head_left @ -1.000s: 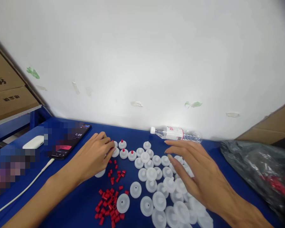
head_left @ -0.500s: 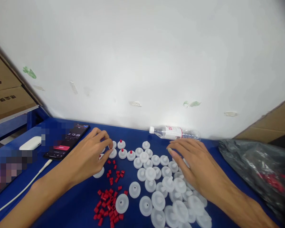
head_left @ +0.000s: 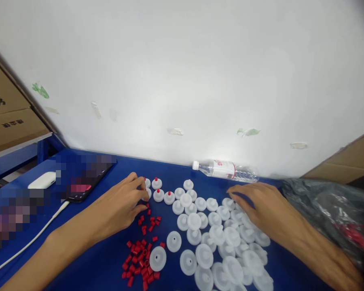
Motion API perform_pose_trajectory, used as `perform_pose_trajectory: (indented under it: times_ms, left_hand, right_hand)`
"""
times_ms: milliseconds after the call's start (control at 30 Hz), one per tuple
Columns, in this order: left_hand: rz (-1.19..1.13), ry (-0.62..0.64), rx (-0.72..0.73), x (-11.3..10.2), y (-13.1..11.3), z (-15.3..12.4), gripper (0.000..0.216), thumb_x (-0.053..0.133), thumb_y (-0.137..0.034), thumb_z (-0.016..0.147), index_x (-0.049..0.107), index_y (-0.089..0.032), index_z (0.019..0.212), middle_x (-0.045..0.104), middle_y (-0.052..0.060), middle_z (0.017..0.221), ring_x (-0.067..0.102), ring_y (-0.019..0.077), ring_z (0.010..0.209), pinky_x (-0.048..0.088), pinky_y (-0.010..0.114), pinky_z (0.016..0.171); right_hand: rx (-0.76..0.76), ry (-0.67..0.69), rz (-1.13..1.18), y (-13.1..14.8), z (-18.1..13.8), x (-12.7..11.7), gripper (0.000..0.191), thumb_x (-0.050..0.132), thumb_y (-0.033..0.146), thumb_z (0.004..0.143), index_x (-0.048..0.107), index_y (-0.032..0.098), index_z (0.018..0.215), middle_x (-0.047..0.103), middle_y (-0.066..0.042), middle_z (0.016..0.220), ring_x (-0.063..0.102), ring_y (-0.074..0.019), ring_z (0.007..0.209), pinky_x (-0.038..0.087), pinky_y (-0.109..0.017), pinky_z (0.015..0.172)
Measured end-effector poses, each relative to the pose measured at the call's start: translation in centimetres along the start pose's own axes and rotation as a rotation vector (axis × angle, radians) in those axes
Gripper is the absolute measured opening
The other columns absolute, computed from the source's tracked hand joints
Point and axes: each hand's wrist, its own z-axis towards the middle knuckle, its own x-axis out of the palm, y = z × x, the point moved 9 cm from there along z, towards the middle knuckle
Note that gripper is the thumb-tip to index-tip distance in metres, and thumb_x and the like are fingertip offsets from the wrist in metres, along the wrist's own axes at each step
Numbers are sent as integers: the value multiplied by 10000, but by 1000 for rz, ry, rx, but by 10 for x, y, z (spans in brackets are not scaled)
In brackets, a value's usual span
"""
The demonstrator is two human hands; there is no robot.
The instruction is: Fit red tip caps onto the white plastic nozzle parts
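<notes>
On the blue table (head_left: pixel 103 258), my left hand (head_left: pixel 121 204) pinches a white cap (head_left: pixel 147 193) between thumb and forefinger, at the left end of a short row of white caps with red plugs (head_left: pixel 158 195). Loose red plugs (head_left: pixel 141 258) lie just in front of that hand. My right hand (head_left: pixel 261 206) lies palm down on the far right part of a spread of plain white caps (head_left: pixel 212 238), fingers bent over them. Whether it grips any cap is hidden.
A clear water bottle (head_left: pixel 224 170) lies by the white wall behind the caps. A phone (head_left: pixel 85 180), a white case (head_left: pixel 44 180) and a white cable (head_left: pixel 33 238) sit at left. A black bag (head_left: pixel 330 218) is at right. Cardboard boxes (head_left: pixel 9 117) flank the table.
My right hand has moved right and lowered from hovering with spread fingers onto the caps. My left hand stayed at the row of plugged caps, its fingers shifting slightly.
</notes>
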Motion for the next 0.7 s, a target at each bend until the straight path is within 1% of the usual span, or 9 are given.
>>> perform_pose_trajectory:
  times_ms: [133,300,433,533,700]
  left_hand:
    - [2,20,11,6,-2,1,181,634,-126,951,755,-246,888,623,46,1030,518,243,984,432,377,828]
    - [4,37,11,11,-3,3,220,607,-114,967,751,-237,856,609,49,1004,509,248,975,424,377,811]
    - [12,38,3,10,-6,3,226,578,-109,977,718,-223,841,598,50,1004,503,256,975,422,396,828]
    - [17,31,0,8,-8,3,215,538,-111,987,684,-208,862,592,59,1010,499,261,966,430,414,842]
    - [22,-4,12,2,-10,4,212,482,-140,1015,676,-198,950,608,72,1047,526,262,975,447,444,891]
  right_hand:
    - [1,69,20,-2,1,9,352,475,337,1041,787,265,1188,831,-67,1104,788,-303,1038,585,-543,951]
    - [14,131,41,-2,2,16,326,518,350,1020,804,259,1148,831,-74,1101,787,-316,1043,594,-558,948]
    - [26,144,42,1,3,18,317,524,347,1019,814,253,1108,835,-70,1058,792,-308,1006,601,-529,927]
    - [26,150,47,3,3,19,301,531,336,1014,818,267,1077,835,-59,1053,793,-299,997,599,-511,924]
    - [39,154,46,1,2,21,282,596,324,965,809,252,1136,830,-76,1091,783,-332,1052,586,-562,959]
